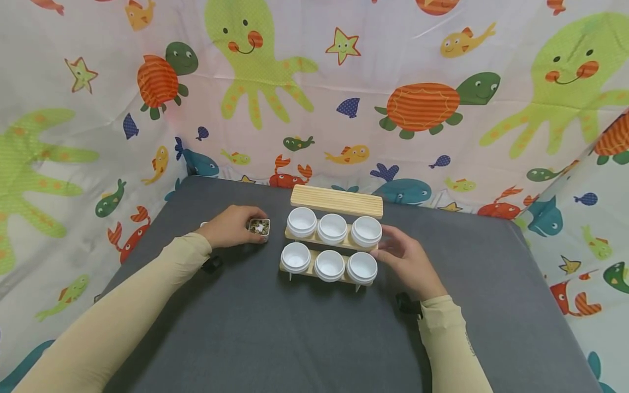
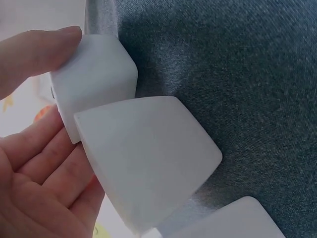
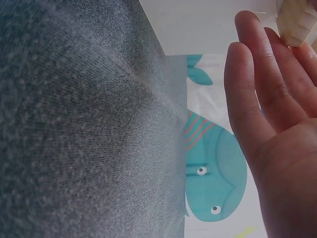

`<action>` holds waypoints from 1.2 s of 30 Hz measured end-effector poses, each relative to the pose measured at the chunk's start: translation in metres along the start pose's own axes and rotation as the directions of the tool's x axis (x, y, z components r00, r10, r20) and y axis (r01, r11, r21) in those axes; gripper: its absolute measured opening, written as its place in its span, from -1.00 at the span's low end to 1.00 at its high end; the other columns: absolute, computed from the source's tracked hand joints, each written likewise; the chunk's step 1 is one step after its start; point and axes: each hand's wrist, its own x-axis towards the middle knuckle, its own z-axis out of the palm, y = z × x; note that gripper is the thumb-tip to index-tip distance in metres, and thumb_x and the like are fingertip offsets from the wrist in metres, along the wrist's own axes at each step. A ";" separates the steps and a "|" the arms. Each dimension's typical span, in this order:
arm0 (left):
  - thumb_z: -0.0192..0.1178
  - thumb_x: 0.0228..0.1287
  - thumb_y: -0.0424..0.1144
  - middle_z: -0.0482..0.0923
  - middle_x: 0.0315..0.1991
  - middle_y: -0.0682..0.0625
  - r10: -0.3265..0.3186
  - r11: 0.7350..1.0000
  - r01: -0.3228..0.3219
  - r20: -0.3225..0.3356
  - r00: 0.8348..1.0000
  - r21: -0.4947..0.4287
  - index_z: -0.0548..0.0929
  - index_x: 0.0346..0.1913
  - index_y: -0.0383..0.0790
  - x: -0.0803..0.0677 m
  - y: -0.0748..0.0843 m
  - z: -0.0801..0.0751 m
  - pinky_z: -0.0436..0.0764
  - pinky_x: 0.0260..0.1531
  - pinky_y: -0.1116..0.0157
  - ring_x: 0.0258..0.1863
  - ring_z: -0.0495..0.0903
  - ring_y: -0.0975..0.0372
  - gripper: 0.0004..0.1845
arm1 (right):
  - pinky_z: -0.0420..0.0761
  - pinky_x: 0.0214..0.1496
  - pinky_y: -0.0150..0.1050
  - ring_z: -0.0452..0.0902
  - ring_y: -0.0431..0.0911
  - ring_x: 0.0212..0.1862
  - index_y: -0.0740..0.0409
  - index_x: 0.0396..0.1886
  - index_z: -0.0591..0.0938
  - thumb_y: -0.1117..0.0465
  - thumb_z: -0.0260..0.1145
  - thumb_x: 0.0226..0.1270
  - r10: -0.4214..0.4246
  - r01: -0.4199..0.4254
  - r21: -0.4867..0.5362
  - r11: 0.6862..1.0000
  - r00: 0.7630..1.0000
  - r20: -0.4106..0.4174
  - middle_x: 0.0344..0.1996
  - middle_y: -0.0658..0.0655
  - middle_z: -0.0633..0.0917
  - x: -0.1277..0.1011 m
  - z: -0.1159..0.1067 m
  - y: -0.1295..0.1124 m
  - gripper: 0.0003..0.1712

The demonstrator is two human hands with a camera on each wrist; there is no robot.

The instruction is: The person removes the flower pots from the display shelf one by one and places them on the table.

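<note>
- My right hand (image 1: pixel 408 262) lies relaxed, fingers straight, just beside the right end of a two-tier wooden rack (image 1: pixel 334 203) holding six white cups (image 1: pixel 330 265) on the grey tabletop (image 1: pixel 275 333). My right wrist view shows only the straight fingers (image 3: pixel 250 84) and cloth, not the cups.
- Farther left, my left hand (image 1: pixel 231 226) grips a small square white pot (image 1: pixel 259 226) with speckled contents.
- My left wrist view alone shows more white pots (image 2: pixel 148 158) under that hand.
- Behind hangs a sea-creature curtain (image 1: pixel 314 82).
</note>
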 end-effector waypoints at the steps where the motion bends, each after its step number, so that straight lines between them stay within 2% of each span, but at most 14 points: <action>1: 0.55 0.28 0.03 0.74 0.21 -0.07 -0.001 1.000 0.001 0.000 1.000 0.000 0.67 0.36 -0.12 0.000 0.000 0.000 0.69 0.21 -0.02 0.11 0.68 0.07 -0.36 | 0.70 0.33 0.25 0.72 0.12 0.26 -0.13 0.56 0.51 -0.05 0.54 0.44 0.000 0.000 -0.002 1.000 1.000 -0.001 0.35 0.12 0.69 0.000 0.000 0.000 -0.25; 17: 0.57 0.25 0.04 0.74 0.21 -0.08 0.029 1.000 -0.029 -0.008 1.000 -0.003 0.67 0.37 -0.13 0.005 -0.008 0.005 0.68 0.20 -0.01 0.09 0.68 0.08 -0.33 | 0.68 0.36 0.26 0.72 0.13 0.26 -0.11 0.55 0.52 -0.03 0.54 0.44 -0.011 0.011 -0.012 1.000 1.000 -0.010 0.33 0.14 0.70 -0.002 -0.002 0.000 -0.25; 22: 0.60 0.21 0.04 0.71 0.29 -0.08 0.003 1.000 -0.003 -0.020 1.000 -0.027 0.64 0.41 -0.13 0.002 -0.009 0.003 0.65 0.32 -0.07 0.22 0.68 0.04 -0.26 | 0.67 0.37 0.26 0.72 0.12 0.26 -0.12 0.55 0.52 -0.06 0.54 0.44 -0.011 0.011 -0.001 1.000 1.000 -0.002 0.35 0.12 0.69 0.000 0.000 0.000 -0.25; 25: 0.60 0.20 0.07 0.65 0.39 -0.10 -0.012 0.998 0.010 -0.034 0.999 -0.063 0.58 0.47 -0.13 -0.003 -0.004 -0.002 0.57 0.44 -0.14 0.37 0.62 -0.01 -0.18 | 0.68 0.36 0.25 0.72 0.11 0.25 -0.13 0.55 0.52 -0.06 0.53 0.45 -0.008 0.008 0.000 1.000 1.000 0.002 0.35 0.12 0.69 0.000 0.000 0.001 -0.26; 28: 0.59 0.19 0.14 0.59 0.47 -0.07 -0.003 0.995 -0.004 -0.065 0.998 -0.101 0.53 0.52 -0.08 -0.010 0.006 -0.009 0.50 0.50 -0.17 0.47 0.55 -0.01 -0.12 | 0.69 0.35 0.24 0.72 0.10 0.25 -0.14 0.55 0.52 -0.06 0.53 0.45 -0.002 0.002 0.003 1.000 1.000 0.010 0.33 0.12 0.70 0.000 0.001 0.001 -0.26; 31: 0.57 0.18 0.26 0.57 0.49 -0.03 0.032 0.990 -0.047 -0.107 0.994 -0.137 0.50 0.55 -0.02 -0.015 0.019 -0.015 0.50 0.50 -0.17 0.50 0.53 0.02 -0.07 | 0.69 0.35 0.24 0.72 0.10 0.25 -0.13 0.56 0.51 -0.05 0.52 0.46 -0.001 0.001 0.002 1.000 1.000 0.008 0.33 0.12 0.71 0.000 0.000 0.000 -0.26; 36: 0.52 0.15 0.40 0.60 0.44 0.08 0.050 0.973 -0.087 -0.172 0.984 -0.216 0.55 0.50 0.10 -0.024 0.048 -0.024 0.55 0.46 -0.16 0.46 0.55 0.11 -0.10 | 0.70 0.34 0.24 0.73 0.12 0.26 -0.12 0.56 0.51 -0.04 0.53 0.46 0.004 -0.004 -0.004 1.000 1.000 -0.001 0.31 0.14 0.71 0.001 -0.002 -0.004 -0.26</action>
